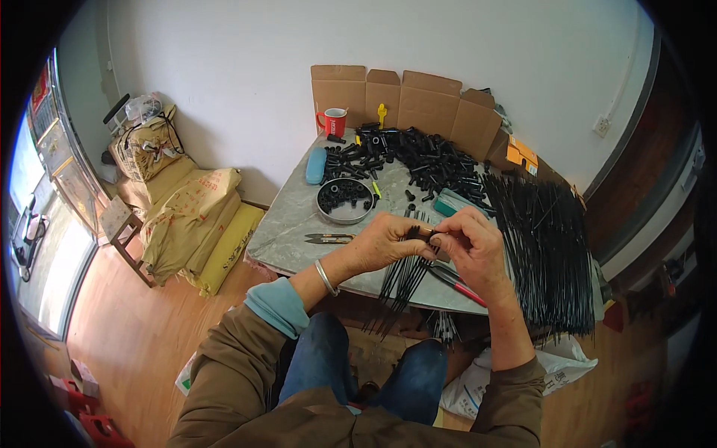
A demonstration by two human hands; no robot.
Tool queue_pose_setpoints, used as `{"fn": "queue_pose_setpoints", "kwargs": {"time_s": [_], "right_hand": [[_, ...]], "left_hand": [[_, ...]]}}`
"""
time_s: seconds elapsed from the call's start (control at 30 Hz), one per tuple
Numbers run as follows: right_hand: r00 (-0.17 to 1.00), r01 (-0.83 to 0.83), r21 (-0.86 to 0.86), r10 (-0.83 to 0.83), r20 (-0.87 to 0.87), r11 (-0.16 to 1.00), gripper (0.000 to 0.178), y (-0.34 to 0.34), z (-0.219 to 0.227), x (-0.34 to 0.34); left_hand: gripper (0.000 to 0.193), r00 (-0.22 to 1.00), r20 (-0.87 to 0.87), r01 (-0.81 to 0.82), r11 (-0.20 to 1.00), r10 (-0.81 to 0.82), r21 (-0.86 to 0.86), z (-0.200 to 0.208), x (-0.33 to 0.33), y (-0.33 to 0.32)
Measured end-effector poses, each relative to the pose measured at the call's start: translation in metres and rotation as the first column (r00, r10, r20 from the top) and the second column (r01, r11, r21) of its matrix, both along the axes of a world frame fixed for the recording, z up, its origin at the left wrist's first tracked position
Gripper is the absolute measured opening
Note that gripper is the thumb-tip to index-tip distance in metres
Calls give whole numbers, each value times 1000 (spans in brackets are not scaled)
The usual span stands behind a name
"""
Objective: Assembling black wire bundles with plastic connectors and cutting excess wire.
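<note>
My left hand [376, 243] and my right hand [478, 248] meet over the front of a grey table [280, 239]. Between their fingertips is a small dark part [420, 233], pinched from both sides; its exact kind is hard to make out. Thin black rods [405, 280] fan out below my left hand and stick out past the table's front edge. Pliers with red handles [469, 293] lie beneath my right hand, partly covered. To the left of my left hand rest dark metal snips [328, 239].
Behind my hands stand a round metal tin [346, 219] of small black parts and a heap of black tube-like pieces [448, 168]. More black rods [545, 261] cover the table's right side. A blue case [317, 166], red mug [336, 122] and cardboard [429, 97] line the back.
</note>
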State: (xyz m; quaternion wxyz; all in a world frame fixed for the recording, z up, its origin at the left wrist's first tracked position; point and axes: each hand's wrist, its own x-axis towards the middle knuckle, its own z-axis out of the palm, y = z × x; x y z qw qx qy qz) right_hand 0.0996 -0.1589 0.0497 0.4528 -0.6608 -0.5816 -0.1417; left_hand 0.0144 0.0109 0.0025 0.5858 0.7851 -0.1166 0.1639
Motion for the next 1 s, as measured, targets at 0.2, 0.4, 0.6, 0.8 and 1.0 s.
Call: {"fn": "queue_pose_setpoints", "kwargs": {"time_s": [0.2,0.4,0.6,0.8,1.0], "right_hand": [[999,-13,-30,12,-31,999,10,2,1,-1],[999,-39,-78,40,1,996,13,2,6,3],[995,-46,-37,48,83,998,20,10,6,3],[991,-32,-15,34,131,999,27,13,1,8],[998,30,-113,-23,55,993,29,12,5,0]], "left_hand": [[23,998,47,-40,991,34,130,2,0,1],[28,998,66,-28,972,13,233,7,2,3],[35,999,34,12,965,-22,263,8,8,4],[36,998,51,31,967,-45,252,9,10,6],[33,991,129,-5,939,-42,345,3,15,6]]}}
